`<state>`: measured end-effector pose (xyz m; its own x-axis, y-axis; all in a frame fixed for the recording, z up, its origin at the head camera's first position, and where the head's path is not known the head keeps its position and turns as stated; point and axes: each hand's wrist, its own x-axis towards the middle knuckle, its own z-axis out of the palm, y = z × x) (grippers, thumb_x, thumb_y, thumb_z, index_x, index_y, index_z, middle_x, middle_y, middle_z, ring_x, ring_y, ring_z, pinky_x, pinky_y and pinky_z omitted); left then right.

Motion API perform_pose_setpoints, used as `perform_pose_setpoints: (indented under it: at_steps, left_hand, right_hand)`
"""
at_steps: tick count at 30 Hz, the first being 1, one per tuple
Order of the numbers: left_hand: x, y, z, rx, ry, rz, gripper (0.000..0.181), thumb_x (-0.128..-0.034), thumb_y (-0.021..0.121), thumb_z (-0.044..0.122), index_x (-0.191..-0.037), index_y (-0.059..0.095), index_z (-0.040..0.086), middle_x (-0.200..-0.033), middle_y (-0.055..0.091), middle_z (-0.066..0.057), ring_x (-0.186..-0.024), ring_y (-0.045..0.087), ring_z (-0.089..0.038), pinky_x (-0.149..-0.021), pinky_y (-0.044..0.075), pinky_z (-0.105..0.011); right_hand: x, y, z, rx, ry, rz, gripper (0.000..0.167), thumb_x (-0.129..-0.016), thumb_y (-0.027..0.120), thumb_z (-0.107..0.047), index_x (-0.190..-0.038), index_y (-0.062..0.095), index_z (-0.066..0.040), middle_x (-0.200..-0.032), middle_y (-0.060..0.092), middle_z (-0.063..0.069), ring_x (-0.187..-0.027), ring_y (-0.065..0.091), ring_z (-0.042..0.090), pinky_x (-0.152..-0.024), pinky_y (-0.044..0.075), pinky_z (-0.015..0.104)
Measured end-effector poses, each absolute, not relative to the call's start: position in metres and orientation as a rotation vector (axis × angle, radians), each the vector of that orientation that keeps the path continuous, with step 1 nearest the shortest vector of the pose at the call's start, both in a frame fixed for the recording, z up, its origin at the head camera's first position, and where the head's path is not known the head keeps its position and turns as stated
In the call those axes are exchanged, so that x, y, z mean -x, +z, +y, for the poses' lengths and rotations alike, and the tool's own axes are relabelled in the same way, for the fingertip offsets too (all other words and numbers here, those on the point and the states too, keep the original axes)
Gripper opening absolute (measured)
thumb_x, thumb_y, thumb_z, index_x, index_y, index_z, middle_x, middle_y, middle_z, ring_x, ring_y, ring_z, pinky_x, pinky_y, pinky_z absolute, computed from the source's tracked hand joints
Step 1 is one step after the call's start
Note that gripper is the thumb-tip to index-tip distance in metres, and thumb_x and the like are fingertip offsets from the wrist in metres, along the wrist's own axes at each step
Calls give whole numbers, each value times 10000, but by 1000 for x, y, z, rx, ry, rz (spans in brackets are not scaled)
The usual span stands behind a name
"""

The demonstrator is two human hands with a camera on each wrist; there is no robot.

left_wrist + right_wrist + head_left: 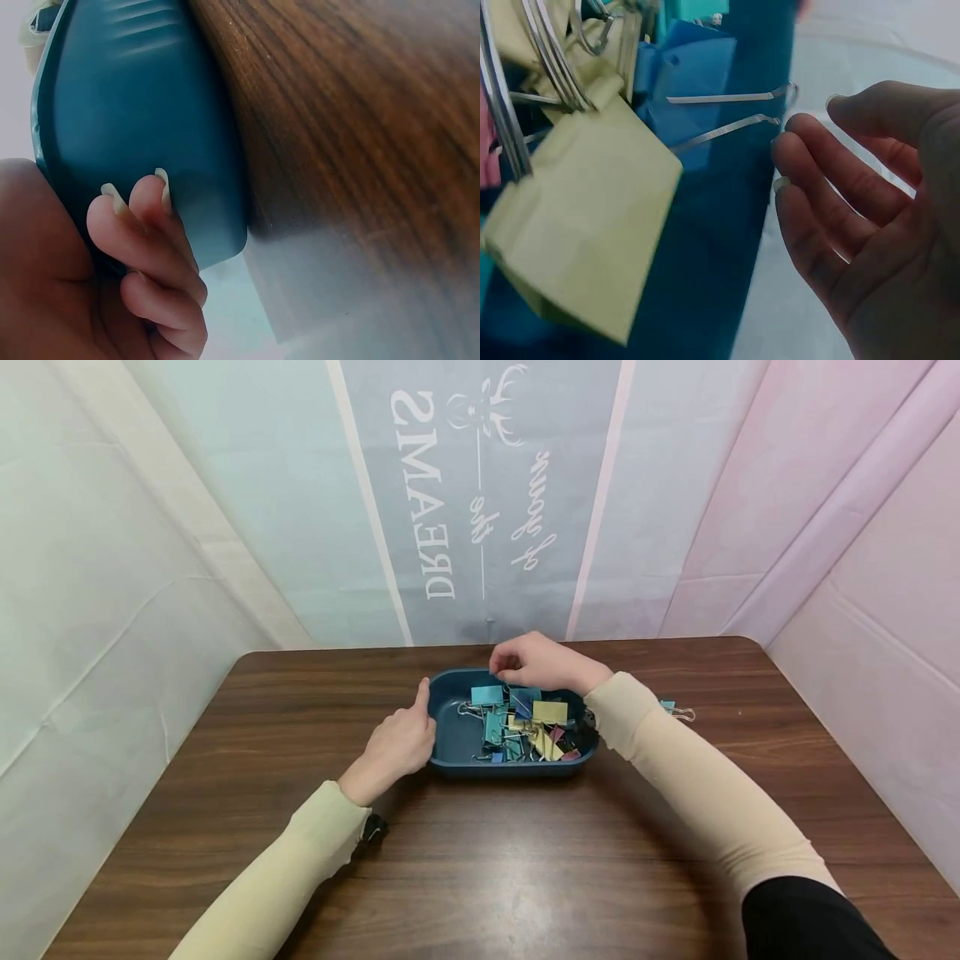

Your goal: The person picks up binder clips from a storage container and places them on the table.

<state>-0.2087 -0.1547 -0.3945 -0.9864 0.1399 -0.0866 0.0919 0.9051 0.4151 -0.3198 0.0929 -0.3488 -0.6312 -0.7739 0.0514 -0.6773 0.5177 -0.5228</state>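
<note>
A dark blue plastic bin (510,769) on the table holds several binder clips in light blue, teal, yellow and pink. My left hand (401,739) grips the bin's left end, thumb along the rim and curled fingertips against the outer wall (135,97). Over the far rim is my right hand (543,662), its fingers loosely bent with a gap to the thumb. Just beside its fingertips (787,146) are the wire handles of a blue binder clip (694,79); whether they touch cannot be told. A yellow binder clip (592,217) lies near it.
Right of the bin, partly behind the right sleeve, a light blue binder clip (677,710) lies on the brown wooden table (510,877). A printed curtain (480,510) hangs along the table's far edge. A small dark object (375,828) shows by the left cuff.
</note>
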Motion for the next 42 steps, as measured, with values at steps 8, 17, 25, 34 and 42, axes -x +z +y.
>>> perform_pose_setpoints:
  at_steps: [8, 17, 25, 34, 42]
  left_hand:
    - [208, -394, -155, -175, 630, 2947, 650, -1044, 391, 163, -1598, 69, 49, -525, 497, -51, -371, 400, -171, -374, 287, -262]
    - [210, -392, -155, -157, 636, 2933, 656, -1045, 393, 181, -1598, 66, 51, -538, 507, -60, -385, 444, -199, -384, 313, -277]
    - [210, -391, -155, -144, 650, 2907, 668, -1047, 394, 189, -1600, 42, 61, -549, 521, -66, -395, 471, -208, -386, 333, -281]
    - [211, -389, -155, -154, 634, 2900, 670, -1050, 400, 195, -1598, 43, 54, -546, 515, -62, -390, 454, -204, -384, 323, -279]
    - [211, -388, -155, -148, 637, 2899, 667, -1048, 394, 191, -1598, 42, 52, -542, 511, -58, -388, 448, -198, -385, 321, -280]
  right_hand:
    - [310, -359, 75, 1216, -540, 2576, 243, -961, 615, -94, -1187, 706, -98, -1088, 697, 29, -915, 633, 143, -839, 526, 346]
    - [295, -360, 57, 1205, -244, 2614, 375, -920, 695, -110, -1294, 666, -107, -1243, 647, 92, -1078, 619, 238, -895, 518, 387]
    - [295, -365, 54, 1226, -291, 2589, 439, -881, 732, -67, -1311, 645, -89, -1248, 602, 126, -1065, 593, 249, -881, 517, 390]
    - [294, -369, 48, 1213, -202, 2626, 514, -904, 730, -142, -1397, 584, -121, -1256, 587, 106, -1065, 585, 221, -895, 511, 375]
    - [286, -372, 42, 1229, -116, 2771, 427, -900, 750, -204, -1291, 658, -59, -1229, 632, 133, -1106, 613, 263, -919, 514, 383]
